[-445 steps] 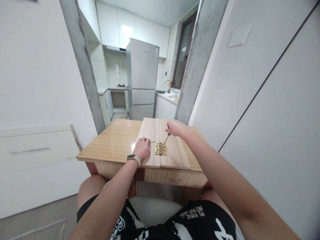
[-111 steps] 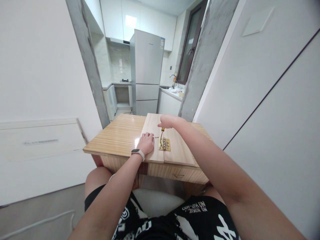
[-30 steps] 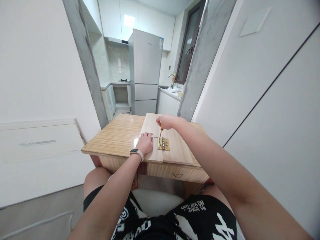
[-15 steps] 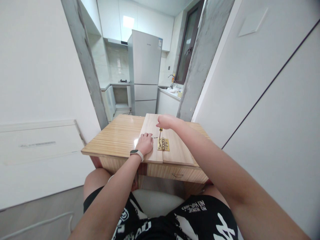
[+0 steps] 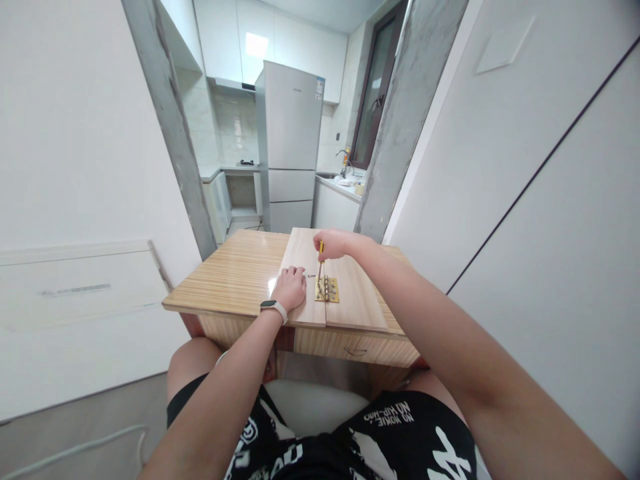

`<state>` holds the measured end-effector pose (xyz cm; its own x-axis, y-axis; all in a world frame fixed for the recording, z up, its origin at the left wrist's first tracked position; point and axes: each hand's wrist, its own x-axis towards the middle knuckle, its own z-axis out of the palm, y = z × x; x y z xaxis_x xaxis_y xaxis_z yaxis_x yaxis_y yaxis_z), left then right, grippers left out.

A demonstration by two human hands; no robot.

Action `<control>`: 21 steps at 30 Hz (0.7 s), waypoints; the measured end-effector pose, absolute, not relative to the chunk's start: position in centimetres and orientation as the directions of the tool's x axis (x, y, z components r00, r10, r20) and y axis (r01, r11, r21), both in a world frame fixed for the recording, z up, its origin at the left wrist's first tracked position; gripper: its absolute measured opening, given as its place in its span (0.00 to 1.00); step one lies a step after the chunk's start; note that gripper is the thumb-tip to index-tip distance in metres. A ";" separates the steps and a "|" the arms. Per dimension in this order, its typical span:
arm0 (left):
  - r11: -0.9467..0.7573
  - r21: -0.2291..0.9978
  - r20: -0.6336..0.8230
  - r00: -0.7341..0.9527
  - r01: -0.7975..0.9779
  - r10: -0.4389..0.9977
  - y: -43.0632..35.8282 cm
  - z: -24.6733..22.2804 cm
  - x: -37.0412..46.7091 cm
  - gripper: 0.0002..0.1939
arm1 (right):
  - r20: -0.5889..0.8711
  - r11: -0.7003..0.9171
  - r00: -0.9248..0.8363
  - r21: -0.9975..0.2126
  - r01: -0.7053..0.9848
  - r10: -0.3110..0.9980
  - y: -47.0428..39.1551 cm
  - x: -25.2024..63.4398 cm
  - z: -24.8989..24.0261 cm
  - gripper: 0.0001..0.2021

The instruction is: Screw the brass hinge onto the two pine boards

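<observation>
Head view shows my left hand [image 5: 291, 288] resting palm down on the left board [image 5: 301, 250], its fingers reaching forward and lying fairly close together. My right hand [image 5: 332, 245] is closed around the yellow handle of a screwdriver [image 5: 321, 251], which stands nearly upright with its shaft slanting slightly. The shaft runs down to the left leaf of the brass hinge [image 5: 327, 289]; whether the tip sits in a screw head is too small to tell.

That hinge lies opened flat across the seam between the 2 boards, with its knuckles along the seam and its other leaf on the right board [image 5: 356, 297]. Near my left fingertips, a small screw [image 5: 311, 276] lies on the left board, just beyond the hinge.

Both boards lie side by side on the striped table [image 5: 235, 267], which has a drawer [image 5: 340, 346] at the front. I have a watch [image 5: 274, 305] on my left wrist. Past the table stands a grey fridge [image 5: 293, 120], with a tap [image 5: 343, 160] to its right.
</observation>
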<state>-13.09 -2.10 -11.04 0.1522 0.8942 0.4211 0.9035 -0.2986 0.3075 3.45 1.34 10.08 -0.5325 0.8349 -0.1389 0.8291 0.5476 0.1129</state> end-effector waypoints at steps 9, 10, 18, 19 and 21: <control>-0.303 0.282 0.434 0.161 0.910 0.886 -2.1 -10.9 -13.1 0.18 | -0.041 0.432 -0.435 0.234 0.871 0.900 -0.3 1.7 11.0 0.29; -0.302 0.279 0.435 0.161 0.911 0.886 -2.1 -10.9 -13.1 0.18 | -0.058 0.439 -0.438 0.242 0.866 0.897 -0.4 1.6 11.1 0.27; -0.301 0.277 0.435 0.160 0.912 0.886 -2.1 -11.0 -13.1 0.19 | -0.159 0.550 -0.527 0.259 0.794 0.835 -0.1 2.0 11.5 0.13; -0.301 0.278 0.435 0.160 0.912 0.886 -2.1 -11.1 -13.1 0.19 | -0.166 0.561 -0.536 0.257 0.787 0.828 0.0 2.1 11.3 0.13; -0.299 0.278 0.433 0.159 0.913 0.887 -2.0 -11.1 -13.1 0.19 | -0.173 0.578 -0.551 0.241 0.780 0.816 0.3 2.3 11.1 0.13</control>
